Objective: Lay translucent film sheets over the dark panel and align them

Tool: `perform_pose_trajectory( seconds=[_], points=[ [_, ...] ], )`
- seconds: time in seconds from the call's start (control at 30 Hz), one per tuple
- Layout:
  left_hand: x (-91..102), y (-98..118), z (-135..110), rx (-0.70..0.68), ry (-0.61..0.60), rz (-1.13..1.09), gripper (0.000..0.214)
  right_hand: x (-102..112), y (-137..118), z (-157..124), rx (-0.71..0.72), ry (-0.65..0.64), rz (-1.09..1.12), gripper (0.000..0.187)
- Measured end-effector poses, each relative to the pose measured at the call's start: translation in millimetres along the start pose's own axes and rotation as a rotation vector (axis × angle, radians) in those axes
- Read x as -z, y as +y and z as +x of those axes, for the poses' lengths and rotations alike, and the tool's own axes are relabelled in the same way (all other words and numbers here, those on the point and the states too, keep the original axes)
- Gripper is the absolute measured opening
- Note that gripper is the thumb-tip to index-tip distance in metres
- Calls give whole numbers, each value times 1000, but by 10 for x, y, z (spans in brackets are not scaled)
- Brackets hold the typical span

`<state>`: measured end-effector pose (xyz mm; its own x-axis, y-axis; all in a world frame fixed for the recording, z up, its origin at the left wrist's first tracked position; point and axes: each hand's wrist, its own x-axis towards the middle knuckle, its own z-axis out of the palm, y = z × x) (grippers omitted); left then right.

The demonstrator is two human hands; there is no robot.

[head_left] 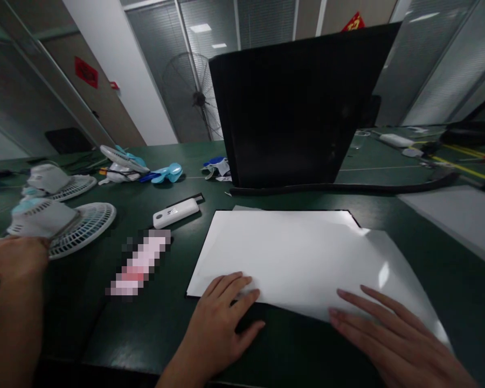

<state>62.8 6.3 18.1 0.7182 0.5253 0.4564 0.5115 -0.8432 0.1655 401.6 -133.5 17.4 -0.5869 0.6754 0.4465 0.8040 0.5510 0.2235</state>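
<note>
A flat white panel (267, 242) with a thin black edge lies in front of me on the dark green table. A glossy white sheet (396, 269) overlaps it and reaches past its right side, its front edge curving toward me. My left hand (222, 318) rests at the panel's front left edge, fingers apart, fingertips touching the white surface. On the sheet's front right part lies my right hand (392, 334), fingers stretched out and flat. Neither hand grips anything. Exactly how the layers stack cannot be made out.
A large black panel (299, 108) stands upright behind, with a black strip (347, 188) at its foot. Left are a white device (176, 213), a blurred-out pink item (141, 264) and white fans (84, 226). Another person's hand (20, 256) touches the nearest fan. White sheets (456, 215) lie right.
</note>
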Motion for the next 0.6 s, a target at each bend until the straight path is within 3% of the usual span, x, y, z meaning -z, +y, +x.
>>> perform_pose_trajectory(
  seconds=[0.13, 0.27, 0.37, 0.53, 0.6],
  points=[
    [-41, -11, -18, 62, 17, 27, 30, -176, 203, -144, -203, -46, -134, 48],
    [-44, -7, -21, 77, 52, 38, 26, -286, 208, -210, -341, -52, -177, 45],
    [-32, -6, -10, 82, 71, 41, 23, -300, 171, -273, -410, -64, -153, 53],
    [-32, -13, -11, 94, 79, 59, 19, -484, 205, -664, -764, -118, -207, 77],
    [-38, -15, -17, 88, 86, 53, 18, -574, 241, -822, -785, -162, -212, 83]
  ],
)
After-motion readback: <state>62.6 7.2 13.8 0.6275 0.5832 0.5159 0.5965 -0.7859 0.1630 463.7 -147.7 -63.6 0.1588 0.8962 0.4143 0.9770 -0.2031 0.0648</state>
